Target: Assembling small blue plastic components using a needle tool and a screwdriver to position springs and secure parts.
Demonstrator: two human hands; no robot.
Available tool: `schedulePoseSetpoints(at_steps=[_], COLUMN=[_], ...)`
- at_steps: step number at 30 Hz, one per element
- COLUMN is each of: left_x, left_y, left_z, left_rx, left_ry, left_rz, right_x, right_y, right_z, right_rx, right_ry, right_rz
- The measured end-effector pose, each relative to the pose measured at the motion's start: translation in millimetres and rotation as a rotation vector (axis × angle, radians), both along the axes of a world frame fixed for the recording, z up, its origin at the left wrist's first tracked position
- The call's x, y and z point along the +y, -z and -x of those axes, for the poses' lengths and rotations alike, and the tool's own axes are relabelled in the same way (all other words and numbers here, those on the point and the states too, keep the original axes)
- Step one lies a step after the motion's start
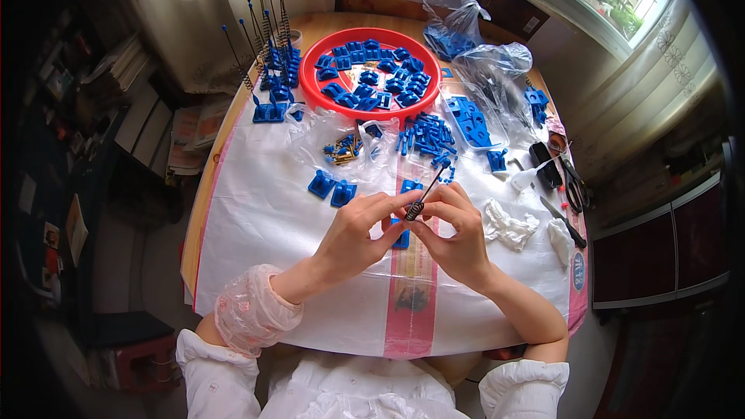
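Near the middle of the table, both hands meet at a black coil spring with a thin dark rod [435,183] that tilts up to the right and ends in a small blue tip. My left hand [349,231] pinches the spring [415,210] from the left with thumb and fingers. From the right, the closed fingers of my right hand [459,242] grip its lower end. Directly beneath the fingers a blue plastic part [401,237] is partly hidden. Two blue square-based pieces [332,188] lie left of my hands.
A red round tray [307,85] holds many blue parts. Finished-looking spring-and-rod pieces [272,70] stand at the far left. Beyond my hands are loose blue pegs [427,136], brass screws [341,150] and a clear box [504,140]. Scissors [574,186], a knife [565,221] and crumpled tissue [508,225] lie right.
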State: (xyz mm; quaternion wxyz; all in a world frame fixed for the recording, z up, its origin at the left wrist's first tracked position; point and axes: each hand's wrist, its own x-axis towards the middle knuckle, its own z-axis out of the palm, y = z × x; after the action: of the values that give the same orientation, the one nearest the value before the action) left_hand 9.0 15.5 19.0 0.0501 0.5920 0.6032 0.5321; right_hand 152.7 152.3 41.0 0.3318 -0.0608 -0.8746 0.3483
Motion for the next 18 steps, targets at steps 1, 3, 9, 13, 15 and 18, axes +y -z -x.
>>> schedulePoseSetpoints(at_steps=[1,3,9,13,15,18], left_x=[0.8,0.3,-3.5,-1.8,-1.4,-1.4], left_y=[0.5,0.2,-1.7,-0.3,1.4,1.3], left_z=[-1.4,-1.8,-2.3,-3.2,-2.7,-2.5], left_rx=[-0.029,-0.045,-0.142,-0.195,-0.176,-0.153], left_ry=[-0.010,-0.019,0.009,0.040,0.048,0.056], left_rz=[-0.007,0.002,0.114,0.085,0.060,0.050], right_x=[-0.1,-0.2,1.1,0.4,0.2,1.1], right_y=[-0.1,-0.3,0.9,-1.0,-1.6,-0.6], right_z=[0.0,0.0,-0.5,-1.1,-0.9,-0.9], right_rx=[0.001,0.003,-0.007,-0.015,-0.018,-0.011], right_ry=[-0.001,-0.003,-0.004,0.001,0.000,0.001], right_rz=[0.003,0.007,-0.002,-0.005,-0.006,-0.014])
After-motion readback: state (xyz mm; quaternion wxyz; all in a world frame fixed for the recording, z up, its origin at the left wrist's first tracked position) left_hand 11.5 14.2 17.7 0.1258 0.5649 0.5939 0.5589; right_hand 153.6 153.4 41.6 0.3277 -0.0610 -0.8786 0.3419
